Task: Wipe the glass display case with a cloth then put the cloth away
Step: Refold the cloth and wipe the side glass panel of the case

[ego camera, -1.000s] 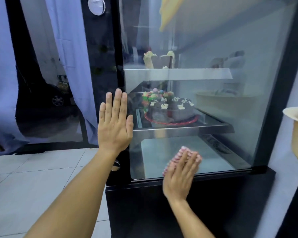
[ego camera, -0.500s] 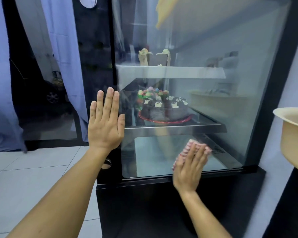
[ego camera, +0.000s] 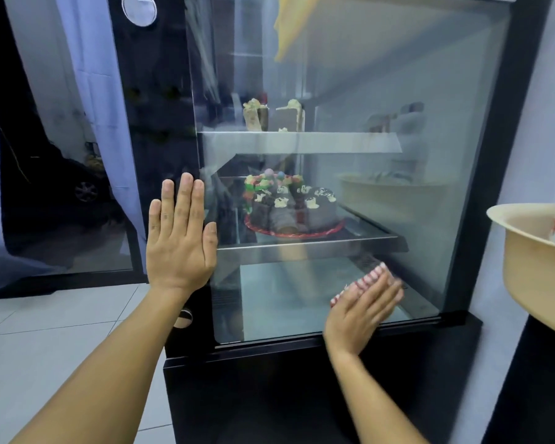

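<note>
The glass display case (ego camera: 382, 91) with a black frame fills the middle of the head view. Inside, a chocolate cake (ego camera: 293, 208) sits on the middle shelf and cake slices (ego camera: 273, 115) on the upper one. My left hand (ego camera: 180, 238) rests flat, fingers straight, on the case's left corner. My right hand (ego camera: 362, 310) presses a pink-and-white striped cloth (ego camera: 367, 278) against the lower right of the glass, fingers straight over it. Most of the cloth is hidden under the hand.
A beige bowl (ego camera: 532, 274) holding a packet juts in from the right edge, close to the case's right post. A blue curtain (ego camera: 87, 91) and a dark glass door stand at the left. White floor tiles (ego camera: 55, 341) lie at the lower left.
My right hand has slid the cloth rightward along the bottom of the glass. The left hand has stayed pressed on the left corner. The view shifted slightly.
</note>
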A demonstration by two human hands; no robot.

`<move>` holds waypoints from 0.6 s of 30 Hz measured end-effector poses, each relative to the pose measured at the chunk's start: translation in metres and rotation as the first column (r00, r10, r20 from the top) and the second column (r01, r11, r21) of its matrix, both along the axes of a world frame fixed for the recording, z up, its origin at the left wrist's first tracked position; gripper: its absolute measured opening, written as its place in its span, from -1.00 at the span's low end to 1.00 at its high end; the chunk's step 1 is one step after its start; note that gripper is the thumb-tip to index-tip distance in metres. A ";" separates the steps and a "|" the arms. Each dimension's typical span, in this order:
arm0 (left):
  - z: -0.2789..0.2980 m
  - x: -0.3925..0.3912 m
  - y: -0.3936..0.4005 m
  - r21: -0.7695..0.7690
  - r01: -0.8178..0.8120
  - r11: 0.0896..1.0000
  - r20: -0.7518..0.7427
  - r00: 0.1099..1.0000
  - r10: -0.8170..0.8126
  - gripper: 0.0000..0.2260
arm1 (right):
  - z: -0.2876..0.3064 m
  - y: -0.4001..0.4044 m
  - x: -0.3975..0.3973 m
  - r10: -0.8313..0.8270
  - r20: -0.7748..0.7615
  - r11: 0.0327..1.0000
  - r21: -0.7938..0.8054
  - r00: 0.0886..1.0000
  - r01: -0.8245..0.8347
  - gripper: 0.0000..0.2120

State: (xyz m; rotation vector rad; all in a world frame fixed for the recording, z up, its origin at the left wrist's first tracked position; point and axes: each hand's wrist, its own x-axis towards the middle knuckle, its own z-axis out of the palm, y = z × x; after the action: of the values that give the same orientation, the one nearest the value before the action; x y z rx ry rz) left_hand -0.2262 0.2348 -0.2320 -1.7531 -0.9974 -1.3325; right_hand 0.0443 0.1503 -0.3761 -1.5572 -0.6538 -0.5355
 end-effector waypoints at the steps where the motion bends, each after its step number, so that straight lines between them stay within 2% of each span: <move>1: 0.000 0.000 0.000 0.005 0.001 1.000 0.005 1.000 -0.001 -0.43 | -0.007 0.001 -0.025 0.019 -0.027 1.000 -0.002 0.999 -0.019 -0.33; 2: 0.000 0.001 0.000 0.012 0.001 1.000 0.006 1.000 -0.001 -0.43 | -0.011 0.002 -0.046 0.074 0.074 0.996 -0.054 0.994 -0.071 -0.31; 3: 0.001 0.001 0.000 0.011 0.000 1.000 0.006 1.000 0.000 -0.43 | -0.013 0.005 -0.059 0.166 0.268 0.981 -0.146 0.949 -0.131 -0.30; 4: 0.000 -0.001 -0.001 0.007 0.003 1.000 0.004 1.000 -0.003 -0.43 | -0.012 0.007 -0.065 0.248 0.485 0.960 -0.238 0.839 -0.146 -0.28; 5: 0.000 0.000 0.000 0.015 0.007 1.000 0.005 1.000 -0.008 -0.43 | 0.003 0.009 -0.058 0.280 0.666 0.953 -0.280 0.692 -0.116 -0.27; 6: 0.001 -0.001 0.000 0.016 0.005 1.000 0.002 1.000 -0.005 -0.43 | 0.022 0.010 -0.045 0.279 0.771 0.957 -0.276 0.572 -0.093 -0.26; 7: 0.001 -0.001 0.000 0.012 0.004 1.000 0.001 1.000 -0.004 -0.43 | 0.040 0.010 -0.026 0.244 0.826 0.967 -0.245 0.508 -0.066 -0.25; 8: 0.001 -0.001 0.000 0.007 0.011 1.000 0.001 1.000 -0.011 -0.43 | 0.052 0.010 -0.003 0.202 0.835 0.976 -0.217 0.512 -0.031 -0.26; 9: 0.001 -0.001 0.000 0.009 0.018 1.000 -0.001 1.000 -0.018 -0.43 | 0.058 0.008 0.022 0.155 0.802 0.981 -0.193 0.577 0.005 -0.28; 10: 0.001 -0.001 0.000 0.009 0.019 1.000 0.000 1.000 -0.019 -0.43 | 0.055 0.004 0.049 0.100 0.717 0.984 -0.173 0.690 0.038 -0.30; 11: 0.000 -0.001 0.000 0.006 0.017 1.000 0.005 1.000 -0.017 -0.43 | 0.046 -0.002 0.075 0.052 0.551 0.989 -0.146 0.833 0.034 -0.32; 12: 0.000 -0.001 -0.001 0.004 0.019 1.000 0.007 1.000 -0.019 -0.43 | 0.035 -0.010 0.092 0.014 0.297 0.996 -0.089 0.955 0.013 -0.34; 13: 0.000 0.000 -0.001 0.005 0.020 1.000 0.008 1.000 -0.020 -0.43 | 0.024 -0.017 0.098 -0.008 0.009 1.000 -0.014 1.000 0.008 -0.33; 14: 0.000 0.000 -0.001 0.006 0.021 1.000 0.010 1.000 -0.021 -0.42 | 0.016 -0.019 0.093 -0.016 -0.211 0.999 0.031 0.977 0.023 -0.32; 15: 0.001 0.000 -0.001 0.007 0.020 1.000 0.009 1.000 -0.020 -0.42 | 0.011 -0.018 0.078 -0.010 -0.297 0.999 0.034 0.955 0.022 -0.31; 16: 0.000 -0.001 -0.001 0.008 0.016 1.000 0.009 1.000 -0.016 -0.42 | 0.011 -0.016 0.055 -0.002 -0.258 1.000 0.008 0.966 0.005 -0.31; 17: 0.001 0.000 0.000 0.014 0.012 1.000 0.010 1.000 -0.012 -0.42 | 0.016 -0.011 0.035 0.022 -0.114 0.999 -0.038 0.993 -0.027 -0.32; 18: 0.000 -0.001 0.000 0.011 0.008 1.000 0.011 1.000 -0.008 -0.42 | 0.020 -0.007 0.020 0.074 0.110 0.992 -0.106 0.991 -0.062 -0.33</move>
State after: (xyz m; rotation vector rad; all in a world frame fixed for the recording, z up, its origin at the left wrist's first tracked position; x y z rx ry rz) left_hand -0.2268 0.2345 -0.2318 -1.7450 -0.9885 -1.3516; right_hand 0.0647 0.1438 -0.3564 -1.6023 -0.8298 -0.5494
